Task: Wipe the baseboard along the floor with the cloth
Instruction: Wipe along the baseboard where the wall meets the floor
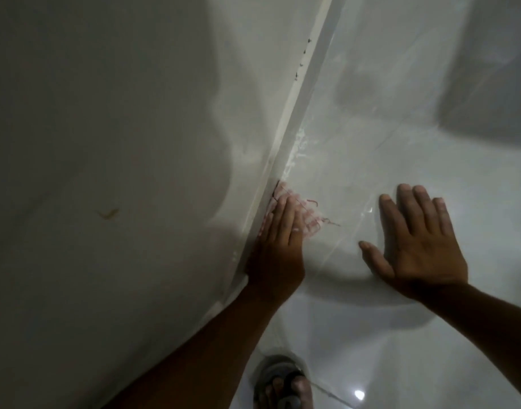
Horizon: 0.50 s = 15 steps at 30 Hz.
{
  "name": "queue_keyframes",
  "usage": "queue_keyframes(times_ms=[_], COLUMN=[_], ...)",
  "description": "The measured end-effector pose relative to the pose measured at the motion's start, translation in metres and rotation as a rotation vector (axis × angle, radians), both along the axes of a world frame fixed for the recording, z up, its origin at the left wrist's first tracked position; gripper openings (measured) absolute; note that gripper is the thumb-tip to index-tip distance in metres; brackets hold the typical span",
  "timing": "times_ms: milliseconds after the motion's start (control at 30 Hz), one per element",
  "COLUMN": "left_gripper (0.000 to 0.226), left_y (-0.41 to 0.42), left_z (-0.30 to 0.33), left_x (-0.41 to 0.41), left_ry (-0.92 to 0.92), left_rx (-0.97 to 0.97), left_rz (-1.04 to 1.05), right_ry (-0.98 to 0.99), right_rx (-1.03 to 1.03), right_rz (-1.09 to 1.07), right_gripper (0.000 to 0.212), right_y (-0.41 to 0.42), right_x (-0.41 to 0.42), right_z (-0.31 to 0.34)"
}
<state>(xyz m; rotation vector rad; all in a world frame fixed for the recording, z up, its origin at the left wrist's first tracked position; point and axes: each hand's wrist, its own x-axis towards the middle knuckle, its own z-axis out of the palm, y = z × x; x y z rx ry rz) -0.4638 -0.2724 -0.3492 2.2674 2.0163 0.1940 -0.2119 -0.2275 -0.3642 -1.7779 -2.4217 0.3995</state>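
Left hand [278, 246]: fingers [283, 214] held together and flat, pressing the cloth [300, 211] against the foot of the baseboard [286, 137]. Cloth is pale with pink checks, frayed threads trailing out on the floor side; most of it sits under and just ahead of the hand, at the joint where baseboard meets floor [401, 143]. No grip around it, only a flat press.

Right hand [415, 246]: fingers [412, 202] spread apart, palm down on the glossy floor, empty, well clear of the cloth. Reads as a brace for body weight.

Step in hand, as judged: mid-wipe along the baseboard, cloth pinned to the strip. Ahead of the cloth there is a whitish smear [300, 143] on the floor beside the strip, and farther up a few small dark specks [300, 60] along its top edge, so that stretch looks untouched.

Next move calls for sliding the left hand forward along the strip with steady pressure, keeping the cloth edge tucked into the joint, and probably shifting the bracing hand to follow.

Count: two hands, one cloth, one baseboard run, one foot in a sandal [283, 388] at bottom edge, one brownish mark on the wall [108, 214].
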Motion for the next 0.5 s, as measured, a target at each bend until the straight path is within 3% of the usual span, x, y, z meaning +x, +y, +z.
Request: queue_keyframes(times_ms=[100, 200, 333, 500], left_gripper=[0.051, 0.067, 0.07, 0.068], left_y=[0.017, 0.065, 0.14, 0.118], left_z=[0.004, 0.008, 0.015, 0.018], left_x=[0.0, 0.008, 0.026, 0.025], left_ry=[0.021, 0.112, 0.165, 0.224], left_rx=[-0.024, -0.052, -0.067, -0.104], left_rz=[-0.054, -0.197, -0.168, -0.141], right_ry=[0.014, 0.015, -0.016, -0.04], right_rx=[0.023, 0.021, -0.014, -0.038], right_rz=[0.013, 0.006, 0.004, 0.009], right_gripper=[0.09, 0.091, 0.091, 0.092], right_y=[-0.001, -0.001, 0.001, 0.0], right_x=[-0.001, 0.0, -0.001, 0.0], right_z=[-0.002, -0.002, -0.002, -0.002])
